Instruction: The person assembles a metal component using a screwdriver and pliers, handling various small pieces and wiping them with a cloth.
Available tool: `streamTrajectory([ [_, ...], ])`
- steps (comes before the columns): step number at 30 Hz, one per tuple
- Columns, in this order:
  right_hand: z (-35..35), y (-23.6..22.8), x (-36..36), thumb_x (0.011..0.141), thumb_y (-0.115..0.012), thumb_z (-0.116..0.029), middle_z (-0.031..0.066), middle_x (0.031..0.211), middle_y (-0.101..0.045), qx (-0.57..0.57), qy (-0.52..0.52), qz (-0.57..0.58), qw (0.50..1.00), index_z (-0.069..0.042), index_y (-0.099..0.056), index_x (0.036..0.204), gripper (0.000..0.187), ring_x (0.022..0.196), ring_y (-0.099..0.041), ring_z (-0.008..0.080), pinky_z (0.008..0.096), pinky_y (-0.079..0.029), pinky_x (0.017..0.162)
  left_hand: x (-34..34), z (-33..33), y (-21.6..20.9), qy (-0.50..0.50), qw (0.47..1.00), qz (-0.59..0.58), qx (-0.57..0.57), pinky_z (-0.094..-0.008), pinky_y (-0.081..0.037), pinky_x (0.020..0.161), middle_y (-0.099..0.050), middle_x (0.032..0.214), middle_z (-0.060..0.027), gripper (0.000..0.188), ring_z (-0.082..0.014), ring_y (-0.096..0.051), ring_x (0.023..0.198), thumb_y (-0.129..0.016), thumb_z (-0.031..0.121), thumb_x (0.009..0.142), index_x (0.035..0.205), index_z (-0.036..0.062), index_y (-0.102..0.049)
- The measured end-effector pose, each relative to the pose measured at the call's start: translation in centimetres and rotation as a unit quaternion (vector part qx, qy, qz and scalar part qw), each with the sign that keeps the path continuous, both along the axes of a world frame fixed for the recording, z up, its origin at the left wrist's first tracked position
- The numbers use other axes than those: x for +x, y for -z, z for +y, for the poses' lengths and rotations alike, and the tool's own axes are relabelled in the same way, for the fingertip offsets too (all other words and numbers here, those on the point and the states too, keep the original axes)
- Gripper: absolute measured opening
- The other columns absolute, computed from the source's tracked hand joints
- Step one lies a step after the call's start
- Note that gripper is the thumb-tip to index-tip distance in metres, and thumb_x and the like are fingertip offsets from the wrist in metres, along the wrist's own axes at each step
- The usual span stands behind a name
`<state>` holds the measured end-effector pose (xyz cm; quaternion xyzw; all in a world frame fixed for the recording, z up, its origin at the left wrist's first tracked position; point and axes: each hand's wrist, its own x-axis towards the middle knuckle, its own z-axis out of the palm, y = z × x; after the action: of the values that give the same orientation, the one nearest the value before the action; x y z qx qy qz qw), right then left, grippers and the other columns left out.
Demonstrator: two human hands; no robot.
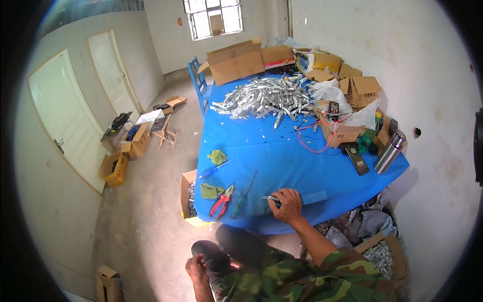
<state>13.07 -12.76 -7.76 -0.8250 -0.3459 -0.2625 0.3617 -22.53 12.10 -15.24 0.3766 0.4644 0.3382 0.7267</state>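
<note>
The right hand (288, 204) is at the near edge of the blue-covered tabletop (271, 158), its grip closed around a slim object (270, 198) whose dark and silvery end pokes out to the left; its exact kind is too small to tell. Just right of the hand, a flat blue strip (316, 197) lies on the cover. The left hand (197, 269) is off the tabletop, near the person's knee, fingers curled; whether its grip holds anything cannot be told.

Left of the right hand lie a teal-handled screwdriver (237, 206) and, beside it, red-handled pliers (226, 197). Farther left are a green cloth (211, 191), a blue-handled screwdriver (208, 173) and, beyond that, a crumpled green rag (217, 157).

A broad heap of silvery pieces (266, 98) covers the far part of the tabletop, with a large cardboard box (235, 63) behind it. On the right, a meter (333, 107) sits at an open carton (347, 135), a pinkish-red lead (316, 151) looping to its left. Nearer, a dark handheld device (356, 158) lies left of a steel flask (388, 155).
</note>
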Motion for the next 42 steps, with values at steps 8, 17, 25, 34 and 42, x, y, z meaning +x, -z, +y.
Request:
streamTrajectory([
  [8,0.2,-0.1,-0.3,0.084,-0.078,-0.033,0.0087,0.104,-0.072,-0.021,0.023,0.011,0.999,-0.011,-0.078,0.097,0.025,0.1,-0.066,0.033,0.0465,-0.049,0.094,5.7,-1.0,-3.5,0.074,0.997,-0.019,0.033,-0.0207,-0.044,0.052,-0.068,0.082,-0.0031,0.021,-0.0084,-0.058,0.065,-0.076,0.023,0.1,0.1,0.0044,-0.066],
  [17,1.0,-0.1,-0.1,0.083,-0.078,-0.037,0.0083,0.103,-0.07,-0.038,0.029,0.004,0.999,-0.011,-0.077,0.098,0.031,0.099,-0.065,0.0331,0.0467,-0.049,0.091,12.0,4.4,-7.5,0.073,0.934,0.116,0.33,-0.0262,-0.048,0.062,-0.064,0.079,-0.004,0.018,-0.0105,-0.059,0.069,-0.073,0.015,0.099,0.094,-0.0005,-0.065],
  [25,1.4,-0.7,-0.3,0.084,-0.076,-0.036,0.0077,0.101,-0.068,-0.06,0.038,0.004,0.997,-0.01,-0.076,0.1,0.03,0.099,-0.064,0.0324,0.0459,-0.049,0.091,18.6,6.2,-10.5,0.14,0.879,0.123,0.44,-0.0361,-0.056,0.082,-0.074,0.11,-0.0127,0.026,-0.0231,-0.07,0.098,-0.077,0.015,0.097,0.118,0.0,-0.072],
  [34,1.2,-0.5,0.1,0.083,-0.077,-0.033,0.0083,0.103,-0.067,-0.063,0.022,0.001,0.998,-0.01,-0.076,0.104,0.031,0.099,-0.064,0.0324,0.0457,-0.049,0.09,19.5,3.2,-10.0,0.237,0.774,0.149,0.567,-0.0447,-0.055,0.093,-0.071,0.116,-0.0169,0.038,-0.0376,-0.067,0.109,-0.083,0.019,0.088,0.12,0.0019,-0.07],
  [42,0.7,-1.1,0.2,0.079,-0.076,-0.026,0.0083,0.104,-0.068,-0.058,-0.001,0.026,0.998,-0.01,-0.077,0.107,0.032,0.099,-0.064,0.0324,0.0468,-0.049,0.095,19.5,2.5,-9.2,0.245,0.694,0.222,0.639,-0.0471,-0.052,0.1,-0.069,0.125,-0.0182,0.058,-0.0391,-0.064,0.116,-0.087,0.025,0.082,0.13,0.0002,-0.065],
])
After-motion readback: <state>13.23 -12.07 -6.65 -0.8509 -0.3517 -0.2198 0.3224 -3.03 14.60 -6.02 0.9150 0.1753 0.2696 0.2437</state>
